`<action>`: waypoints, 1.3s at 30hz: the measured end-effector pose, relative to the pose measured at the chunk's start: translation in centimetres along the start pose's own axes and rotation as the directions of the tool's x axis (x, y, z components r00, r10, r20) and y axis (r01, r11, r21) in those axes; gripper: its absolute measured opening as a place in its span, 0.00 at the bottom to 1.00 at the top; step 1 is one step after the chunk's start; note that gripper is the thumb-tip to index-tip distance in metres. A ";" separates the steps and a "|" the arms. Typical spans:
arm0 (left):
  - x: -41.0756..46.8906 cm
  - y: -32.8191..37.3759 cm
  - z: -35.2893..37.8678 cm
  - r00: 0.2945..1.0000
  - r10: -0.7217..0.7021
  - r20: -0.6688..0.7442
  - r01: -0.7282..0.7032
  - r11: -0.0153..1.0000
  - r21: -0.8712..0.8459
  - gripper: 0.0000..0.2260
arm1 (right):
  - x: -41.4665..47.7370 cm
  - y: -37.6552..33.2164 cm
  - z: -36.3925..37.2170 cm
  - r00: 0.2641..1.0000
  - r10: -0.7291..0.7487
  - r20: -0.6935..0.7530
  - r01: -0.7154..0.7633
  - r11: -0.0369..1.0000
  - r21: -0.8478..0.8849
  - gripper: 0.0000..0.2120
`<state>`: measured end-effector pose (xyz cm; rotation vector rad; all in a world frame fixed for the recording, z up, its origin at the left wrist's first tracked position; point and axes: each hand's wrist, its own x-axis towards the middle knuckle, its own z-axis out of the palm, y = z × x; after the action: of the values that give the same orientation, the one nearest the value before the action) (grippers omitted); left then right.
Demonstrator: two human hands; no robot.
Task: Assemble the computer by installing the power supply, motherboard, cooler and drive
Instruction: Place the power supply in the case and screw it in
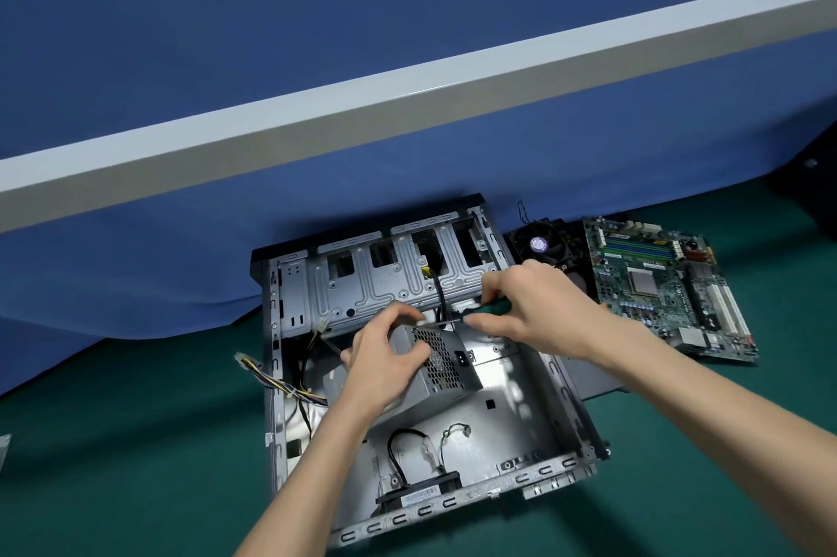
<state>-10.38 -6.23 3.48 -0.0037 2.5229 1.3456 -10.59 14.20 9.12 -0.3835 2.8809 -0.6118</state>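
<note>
Fingers (pixel 402 313) of the left hand (pixel 385 362): curled over the upper edge of the power supply (pixel 446 375), thumb against its meshed face, gripping the unit. Wire bundle (pixel 271 380), yellow and purple: trails from the unit out over the left wall of the computer case (pixel 512 425). Power supply, grey metal box: sits tilted inside the open case, just in front of the drive-bay cage (pixel 385 280), vent grille and socket facing right. Case: lies on its side on the green mat (pixel 136 466), a small black fan (pixel 421 495) at its near wall. Screwdriver (pixel 480 312), green handle: shaft level, tip beside the left fingertips at the unit's top edge. Right hand (pixel 539 312): fingers wrapped round the screwdriver handle. CPU cooler (pixel 539 246): on the mat just right of the case, fan up. Motherboard (pixel 661 289): flat on the mat, touching the cooler's right side. Blue partition (pixel 317 58): behind all.
</note>
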 end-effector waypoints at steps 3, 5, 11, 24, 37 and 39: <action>-0.1 -0.2 -0.1 1.000 0.010 -0.014 -0.010 1.000 0.013 0.12 | 0.3 0.1 0.8 0.987 0.114 0.117 -0.141 0.958 0.251 0.17; -0.1 -0.2 -0.1 1.000 0.010 -0.023 -0.009 0.999 0.033 0.11 | 0.4 0.2 0.8 0.976 0.121 0.179 -0.181 0.909 0.375 0.14; 0.1 -0.1 0.3 1.000 0.016 -0.021 -0.015 0.999 0.051 0.11 | 1.9 1.0 -0.5 0.988 0.016 0.155 -0.048 0.977 0.206 0.11; 0.9 -1.7 1.2 0.987 0.069 -0.143 -0.072 0.997 -0.015 0.10 | 5.5 1.2 -1.4 0.850 0.043 0.525 -0.365 0.767 0.528 0.21; 0.4 -1.9 0.7 0.983 0.017 -0.183 -0.030 0.997 -0.065 0.13 | 6.0 0.8 -1.5 0.924 -0.022 0.381 -0.225 0.775 0.591 0.15; 0.4 -1.8 0.9 0.983 0.017 -0.182 -0.026 0.998 -0.048 0.11 | 5.6 0.9 -0.9 0.952 -0.032 0.305 -0.174 0.764 0.621 0.10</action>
<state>-10.28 -6.51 1.45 -0.1149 2.6435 1.4792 -16.33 13.74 8.95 -0.2252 2.1970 -1.3354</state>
